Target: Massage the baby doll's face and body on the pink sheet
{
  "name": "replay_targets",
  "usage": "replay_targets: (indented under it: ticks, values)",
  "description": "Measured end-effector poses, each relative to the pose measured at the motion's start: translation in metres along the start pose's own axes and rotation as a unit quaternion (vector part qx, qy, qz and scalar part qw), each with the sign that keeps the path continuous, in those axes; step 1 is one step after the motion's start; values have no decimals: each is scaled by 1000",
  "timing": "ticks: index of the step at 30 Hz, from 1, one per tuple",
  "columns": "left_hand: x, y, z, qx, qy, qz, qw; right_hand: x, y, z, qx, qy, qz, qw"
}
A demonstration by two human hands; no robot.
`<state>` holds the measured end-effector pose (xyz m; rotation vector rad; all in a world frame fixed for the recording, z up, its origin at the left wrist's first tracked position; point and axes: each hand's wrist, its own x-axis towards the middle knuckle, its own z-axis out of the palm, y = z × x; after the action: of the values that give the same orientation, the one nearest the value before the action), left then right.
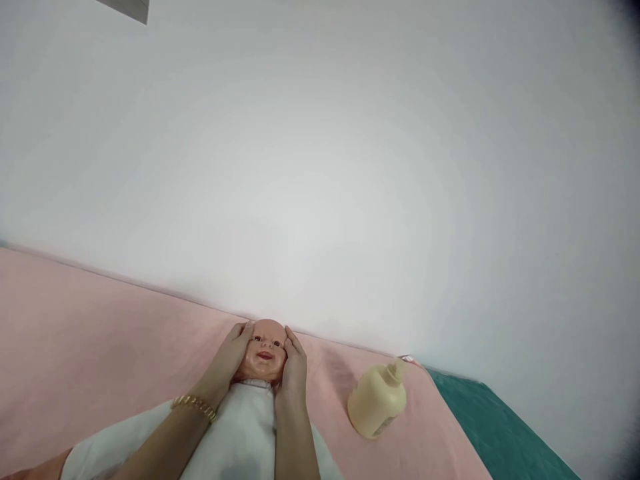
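Note:
A baby doll in a white top (247, 423) lies face up on a pink cloth (125, 340). Its bald head (269, 333) is between my two hands. My left hand (236, 352), with a gold bracelet (194, 405) at the wrist, lies along one side of the head, fingers stretched toward the temple. Against the other side rests my right hand (295, 367), its fingers also extended and flat on the doll. Both palms touch the cheeks, and part of the fingers is hidden from this angle.
To the right of the doll stands a pale yellow pump bottle (376, 401). A green surface (495, 427) shows beyond the cloth's right edge. Behind everything rises a white wall (320, 167), close to the doll's head. A grey object (131, 8) juts in at the top left.

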<state>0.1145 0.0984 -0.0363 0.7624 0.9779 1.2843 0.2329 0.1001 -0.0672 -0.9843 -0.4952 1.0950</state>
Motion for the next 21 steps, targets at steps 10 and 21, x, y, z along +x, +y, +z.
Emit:
replay_targets:
  ticks: [10,21]
  values:
    - [-2,9,0,23,-13,-33,999,-10,-4,6,-83,5,-27,996]
    - [11,-3,-3,44,-10,-17,999,-3,1,3,-61,5,-45,997]
